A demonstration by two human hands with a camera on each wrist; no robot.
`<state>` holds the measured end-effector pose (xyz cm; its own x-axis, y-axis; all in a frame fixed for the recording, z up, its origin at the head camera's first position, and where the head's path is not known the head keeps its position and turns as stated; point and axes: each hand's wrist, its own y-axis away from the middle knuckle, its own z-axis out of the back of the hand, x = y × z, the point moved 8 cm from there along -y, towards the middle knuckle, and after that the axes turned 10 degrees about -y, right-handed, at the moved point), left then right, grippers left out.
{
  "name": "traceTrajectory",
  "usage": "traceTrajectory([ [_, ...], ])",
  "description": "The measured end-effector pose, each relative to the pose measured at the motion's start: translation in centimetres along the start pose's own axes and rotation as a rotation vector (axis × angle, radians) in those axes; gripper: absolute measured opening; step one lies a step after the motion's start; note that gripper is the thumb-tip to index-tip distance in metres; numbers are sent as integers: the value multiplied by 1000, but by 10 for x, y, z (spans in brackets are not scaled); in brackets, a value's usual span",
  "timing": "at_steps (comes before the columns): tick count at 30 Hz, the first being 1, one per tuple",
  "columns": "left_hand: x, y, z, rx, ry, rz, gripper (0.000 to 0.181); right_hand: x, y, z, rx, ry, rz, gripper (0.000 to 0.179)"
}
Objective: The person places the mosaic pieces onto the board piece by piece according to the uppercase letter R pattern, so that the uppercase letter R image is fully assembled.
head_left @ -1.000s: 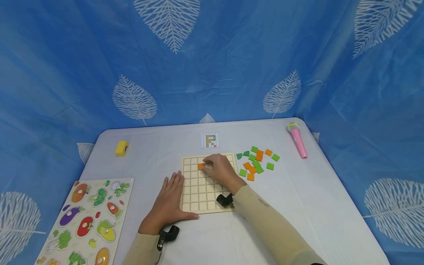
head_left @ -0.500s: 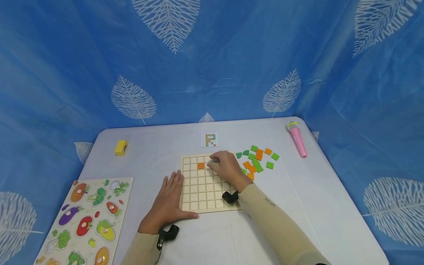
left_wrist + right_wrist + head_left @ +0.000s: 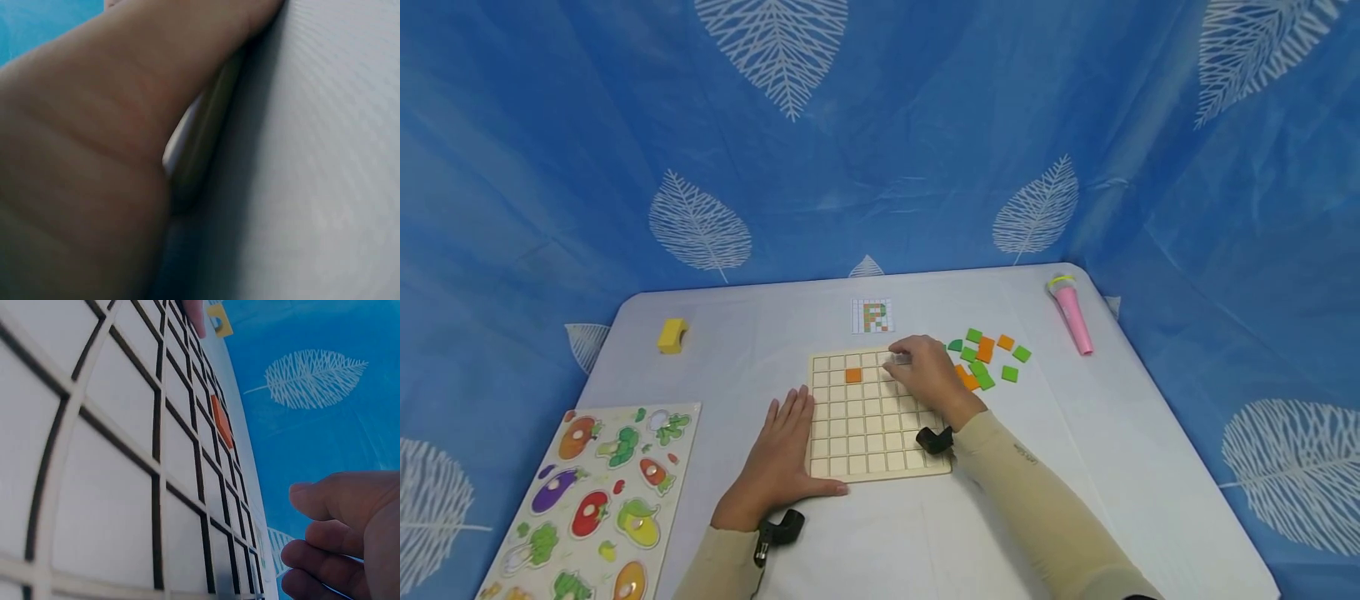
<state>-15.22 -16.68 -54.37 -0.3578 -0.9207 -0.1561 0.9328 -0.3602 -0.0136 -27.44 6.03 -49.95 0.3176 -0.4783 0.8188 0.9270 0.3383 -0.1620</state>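
A wooden grid board lies in front of me on the white table. One orange square tile sits in a cell near its top; the right wrist view shows the same orange tile. My left hand rests flat at the board's left edge, fingers straight, thumb along the front edge. Over the board's upper right, my right hand hovers with thumb and fingers apart. In the right wrist view that right hand has nothing between thumb and fingers.
Loose green and orange tiles lie right of the board. Behind it is a small pattern card. A pink toy microphone lies far right, a yellow block far left, and a vegetable puzzle board near left.
My right hand has moved right across the board, away from the orange tile, which stays in its cell. The left hand has kept its place.
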Motion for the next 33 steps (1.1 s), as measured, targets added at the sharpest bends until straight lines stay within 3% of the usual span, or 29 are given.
traceTrajectory([
  [11,-2,1,-3,-4,-6,9,157,-15,3,20,-34,66,-18,30],
  [16,-4,3,-2,-34,-6,-3,156,-20,4,35,-60,94,-2,30],
  [26,-2,4,-7,-7,-4,6,157,-37,9,58,-85,123,-79,34],
  [33,-4,4,-6,-22,-5,6,158,-55,16,72,-115,151,-103,35],
])
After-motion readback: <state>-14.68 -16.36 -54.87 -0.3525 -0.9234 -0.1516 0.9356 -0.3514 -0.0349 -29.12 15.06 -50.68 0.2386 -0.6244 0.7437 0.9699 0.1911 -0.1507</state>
